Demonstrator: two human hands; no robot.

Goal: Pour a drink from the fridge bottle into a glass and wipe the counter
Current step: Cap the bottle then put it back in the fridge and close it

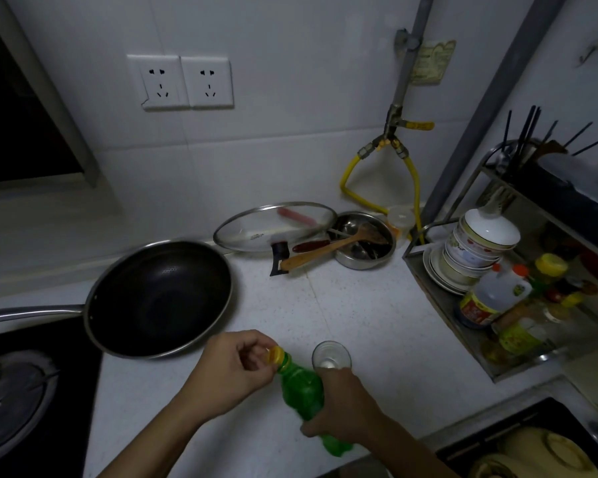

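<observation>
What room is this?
Most likely a home kitchen: a gas burner beside a black wok on the white counter, and a dish rack stacked with bowls.

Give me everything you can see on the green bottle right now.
The green translucent plastic bottle has a yellow screw cap on its neck. It leans, cap toward the upper left, above the white speckled counter. The right hand wraps its lower body, hiding part of it; the left hand pinches the cap. The clear drinking glass stands just right of its neck. Any label or liquid level cannot be made out.
</observation>
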